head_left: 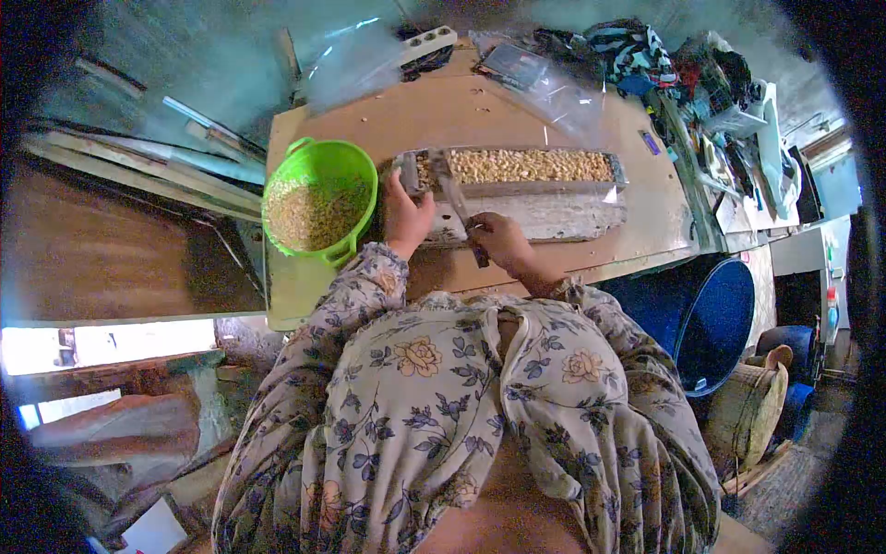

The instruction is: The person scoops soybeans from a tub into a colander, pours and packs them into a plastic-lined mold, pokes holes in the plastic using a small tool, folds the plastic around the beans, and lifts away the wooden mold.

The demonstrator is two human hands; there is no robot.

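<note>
A long, worn wooden trough [544, 214] lies across the table, filled with pale yellow, nut-like pieces [531, 166]. My left hand [408, 214] grips the trough's left end, thumb on the near side and fingers reaching up along the end. In my right hand [503, 240] is a knife [453, 189], held by its dark handle. Its broad blade slants up and left across the trough near the left end, over the pieces. Left of my left hand stands a bright green plastic basin [367, 171] holding more of the small pale pieces.
The tan table [443, 111] carries clear plastic bags [563, 102] and a power strip [429, 44] at the back. Bundled cloths and bags [632, 51] pile up at the back right. A large blue barrel [715, 319] stands below the table's right side; planks [138, 171] lie left.
</note>
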